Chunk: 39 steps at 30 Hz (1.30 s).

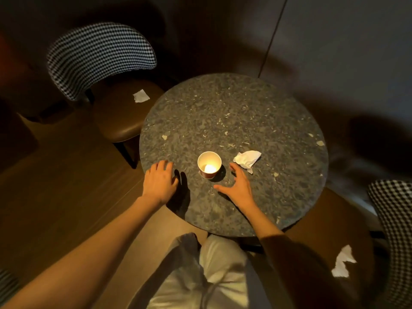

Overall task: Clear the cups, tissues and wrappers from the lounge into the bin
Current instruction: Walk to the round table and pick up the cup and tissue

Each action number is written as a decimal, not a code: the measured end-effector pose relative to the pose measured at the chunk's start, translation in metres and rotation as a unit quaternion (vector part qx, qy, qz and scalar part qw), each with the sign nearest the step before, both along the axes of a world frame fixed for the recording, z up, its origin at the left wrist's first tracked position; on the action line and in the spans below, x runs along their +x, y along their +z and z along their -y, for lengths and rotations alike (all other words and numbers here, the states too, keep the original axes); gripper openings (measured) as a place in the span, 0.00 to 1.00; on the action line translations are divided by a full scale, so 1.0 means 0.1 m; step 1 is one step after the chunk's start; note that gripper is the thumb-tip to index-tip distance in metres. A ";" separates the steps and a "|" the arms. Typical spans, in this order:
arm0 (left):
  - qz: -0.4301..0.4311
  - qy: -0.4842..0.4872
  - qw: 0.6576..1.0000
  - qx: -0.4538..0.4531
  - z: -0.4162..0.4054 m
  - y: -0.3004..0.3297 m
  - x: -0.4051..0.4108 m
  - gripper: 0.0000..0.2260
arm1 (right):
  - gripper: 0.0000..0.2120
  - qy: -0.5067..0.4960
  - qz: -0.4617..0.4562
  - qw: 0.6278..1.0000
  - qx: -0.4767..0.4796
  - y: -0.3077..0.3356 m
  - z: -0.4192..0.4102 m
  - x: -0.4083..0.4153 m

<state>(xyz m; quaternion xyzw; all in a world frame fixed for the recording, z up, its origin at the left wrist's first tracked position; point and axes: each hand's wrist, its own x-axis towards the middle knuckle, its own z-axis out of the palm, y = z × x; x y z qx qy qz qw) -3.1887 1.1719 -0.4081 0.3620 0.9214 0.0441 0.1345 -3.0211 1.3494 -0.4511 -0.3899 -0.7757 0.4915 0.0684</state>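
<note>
Between the two spread, empty hands, left hand (pixel 159 185) and right hand (pixel 239 188), a white-lined red paper cup (pixel 209 165) stands on the round speckled stone table (pixel 223 108); a crumpled white tissue (pixel 247 160) lies just past the right fingers (pixel 234 168). Judged step: reaching; next, curl round the cup.

Both arms bare, extended forward from the bottom of the view. Left arm comes in from the lower left, forearm angled up and to the right. Left hand (pixel 159 182) is palm down, back of hand to the camera, fingers (pixel 162 166) straight-ish and close together, pointing away from the body. Holds nothing. Right arm comes in from the lower right, forearm angled up and to the left, partly in shadow near the elbow. Right hand (pixel 237 186) is spread wide: thumb (pixel 220 188) stuck out to the left, fingers reaching forward, slightly bent. Holds nothing. Hands are apart, roughly level with each other.
</note>
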 end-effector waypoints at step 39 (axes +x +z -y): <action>0.082 -0.279 0.957 0.002 -1.98 -0.37 0.71 0.31 | 0.32 -0.348 -0.058 0.934 0.050 0.02 -0.49 1.59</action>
